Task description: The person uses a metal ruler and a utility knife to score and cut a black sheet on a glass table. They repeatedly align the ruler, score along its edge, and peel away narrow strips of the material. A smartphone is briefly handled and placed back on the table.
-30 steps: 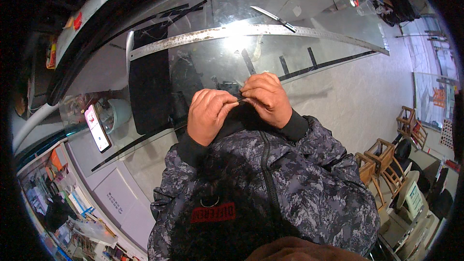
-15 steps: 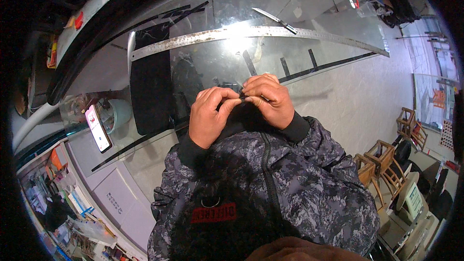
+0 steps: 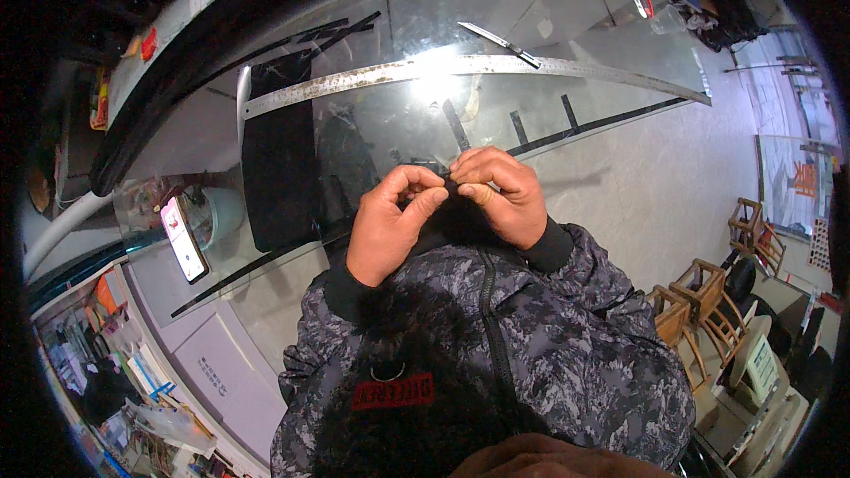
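Centrally in the head view, the bare left hand and bare right hand pinch a small dark piece, outline unclear, nearward of the long, brown-spotted metal ruler. Beneath the ruler: smooth transparent glass sheet. Right of it: brown wooden stools.

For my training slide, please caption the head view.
Left hand and right hand held close together; beyond them, a knife overlaps a metal ruler on a glass sheet.
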Motion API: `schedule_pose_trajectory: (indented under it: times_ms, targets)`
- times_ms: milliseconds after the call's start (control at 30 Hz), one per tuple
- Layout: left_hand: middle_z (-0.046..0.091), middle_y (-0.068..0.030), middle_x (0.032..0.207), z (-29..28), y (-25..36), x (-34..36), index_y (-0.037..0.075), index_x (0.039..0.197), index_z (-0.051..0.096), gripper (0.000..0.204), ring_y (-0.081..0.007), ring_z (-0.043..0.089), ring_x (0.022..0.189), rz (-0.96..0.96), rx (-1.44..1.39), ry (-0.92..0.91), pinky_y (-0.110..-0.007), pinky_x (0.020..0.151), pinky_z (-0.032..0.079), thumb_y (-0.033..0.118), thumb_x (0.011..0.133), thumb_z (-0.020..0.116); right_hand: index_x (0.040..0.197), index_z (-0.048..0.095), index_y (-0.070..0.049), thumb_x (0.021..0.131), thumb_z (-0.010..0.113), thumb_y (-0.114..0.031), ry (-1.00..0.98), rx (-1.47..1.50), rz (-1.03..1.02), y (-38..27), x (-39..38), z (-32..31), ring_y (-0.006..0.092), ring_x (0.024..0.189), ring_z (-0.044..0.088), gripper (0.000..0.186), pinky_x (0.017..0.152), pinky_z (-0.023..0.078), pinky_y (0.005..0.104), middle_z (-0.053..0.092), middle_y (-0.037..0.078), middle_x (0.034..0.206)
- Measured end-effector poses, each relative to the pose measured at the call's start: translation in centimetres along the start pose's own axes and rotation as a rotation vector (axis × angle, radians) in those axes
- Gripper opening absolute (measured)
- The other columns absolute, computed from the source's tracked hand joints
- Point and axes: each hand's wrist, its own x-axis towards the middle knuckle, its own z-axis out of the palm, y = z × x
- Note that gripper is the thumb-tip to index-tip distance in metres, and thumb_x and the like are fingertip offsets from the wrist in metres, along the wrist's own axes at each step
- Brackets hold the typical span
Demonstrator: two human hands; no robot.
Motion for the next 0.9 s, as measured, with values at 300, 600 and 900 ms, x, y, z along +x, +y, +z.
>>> schedule_pose_trajectory:
  times_ms: [300, 600, 900]
  targets:
    - [0.073, 0.0036, 0.108, -2.5, 0.3, 0.1, 0.004, 0.123, 0.076, 0.014, -0.0066, 0.065, 0.099, -0.096, 0.004, 0.103, -0.025, 0.090, 0.053, 0.010, 0.111, 0.080, 0.104, 0.075, 0.002, 0.106, 0.075, 0.002, 0.127, -0.034, 0.017, 0.9, 0.8, -3.7, 0.0297, 0.115, 0.076, 0.002, 0.107, 0.059, 0.0446, 0.078, 0.014, 0.113]
    - [0.074, 0.0036, 0.106, -3.3, 0.9, 0.7, 0.000, 0.124, 0.074, 0.020, -0.0039, 0.065, 0.095, -0.066, -0.224, 0.159, -0.022, 0.088, 0.052, 0.014, 0.112, 0.083, 0.107, 0.075, 0.002, 0.109, 0.074, 0.000, 0.180, -0.104, 0.084, 1.4, 1.3, -4.2, 0.0228, 0.109, 0.074, 0.004, 0.100, 0.057, 0.0362, 0.078, 0.012, 0.113]
    - [0.076, -0.0002, 0.103, -2.6, 0.1, 2.1, 0.003, 0.118, 0.077, 0.014, -0.0100, 0.070, 0.095, 0.097, 0.162, 0.340, -0.028, 0.086, 0.055, 0.011, 0.109, 0.084, 0.098, 0.074, -0.005, 0.098, 0.087, -0.013, 0.091, -0.459, -0.072, 2.8, 3.4, -3.4, 0.0314, 0.101, 0.072, 0.016, 0.094, 0.053, 0.0436, 0.077, 0.008, 0.104]
